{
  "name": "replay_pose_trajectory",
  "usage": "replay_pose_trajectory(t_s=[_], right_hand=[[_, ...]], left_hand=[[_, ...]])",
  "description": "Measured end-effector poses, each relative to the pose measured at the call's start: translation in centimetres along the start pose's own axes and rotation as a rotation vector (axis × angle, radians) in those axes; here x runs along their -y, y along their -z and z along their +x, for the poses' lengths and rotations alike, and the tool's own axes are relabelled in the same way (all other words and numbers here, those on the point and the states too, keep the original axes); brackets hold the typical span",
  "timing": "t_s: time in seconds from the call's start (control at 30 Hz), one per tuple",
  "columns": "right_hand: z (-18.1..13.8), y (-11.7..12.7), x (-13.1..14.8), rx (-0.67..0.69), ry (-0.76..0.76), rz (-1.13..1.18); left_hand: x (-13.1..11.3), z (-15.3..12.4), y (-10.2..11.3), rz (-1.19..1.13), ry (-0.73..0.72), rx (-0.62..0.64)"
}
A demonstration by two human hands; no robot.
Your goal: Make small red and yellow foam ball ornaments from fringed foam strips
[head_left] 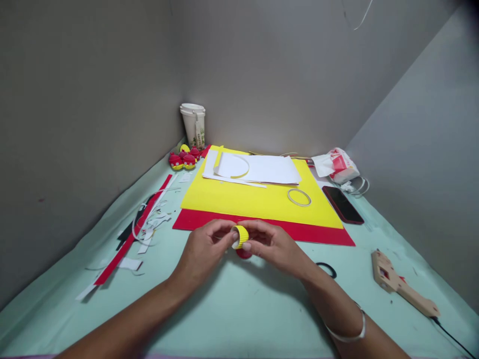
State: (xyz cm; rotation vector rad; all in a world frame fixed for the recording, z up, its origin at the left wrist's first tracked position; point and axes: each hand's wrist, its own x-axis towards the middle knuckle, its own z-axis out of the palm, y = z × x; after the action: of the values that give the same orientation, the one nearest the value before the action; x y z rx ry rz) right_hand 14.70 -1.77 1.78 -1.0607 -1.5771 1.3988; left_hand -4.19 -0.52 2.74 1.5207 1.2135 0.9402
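Between my two hands is a small yellow ring of ribbed paper [243, 237], its pale inside turned to the left. My left hand [205, 249] pinches its left edge between thumb and fingers. On the other side, the thumb and fingers of my right hand [275, 245] close on its right edge. Just beneath the ring shows a small red round piece [244, 254], partly hidden; whether it lies on the table or touches my fingers, I cannot tell. Partly behind my right forearm are the black scissor-like loops [328, 269].
Yellow sheets [239, 197] lie over red sheets [318, 234], topped by white paper [262, 168] and a ring [299, 197]. Paper strips [127, 244] and scraps are left; a glue gun [402, 284] and phone [342, 205] right. Red-yellow ornaments [182, 160] stand near a cup [193, 124].
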Motion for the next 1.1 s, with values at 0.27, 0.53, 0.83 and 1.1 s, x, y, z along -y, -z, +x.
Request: replay_pose_trajectory(t_s=[0.27,0.53,0.83,1.1], right_hand=[[0.11,-0.12,-0.16,-0.027,-0.053,0.123],[0.14,-0.34,-0.2,-0.045,-0.063,0.15],[0.15,-0.4,-0.33,-0.046,-0.061,0.16],[0.23,-0.15,-0.44,-0.111,0.053,0.056]], left_hand=[[-0.49,0.09,0.0,0.042,0.062,-0.037],[-0.46,-0.06,-0.14,0.049,0.064,-0.057],[-0.19,0.36,-0.11,0.0,0.094,-0.002],[0.0,0.44,-0.28,-0.175,0.157,-0.025]])
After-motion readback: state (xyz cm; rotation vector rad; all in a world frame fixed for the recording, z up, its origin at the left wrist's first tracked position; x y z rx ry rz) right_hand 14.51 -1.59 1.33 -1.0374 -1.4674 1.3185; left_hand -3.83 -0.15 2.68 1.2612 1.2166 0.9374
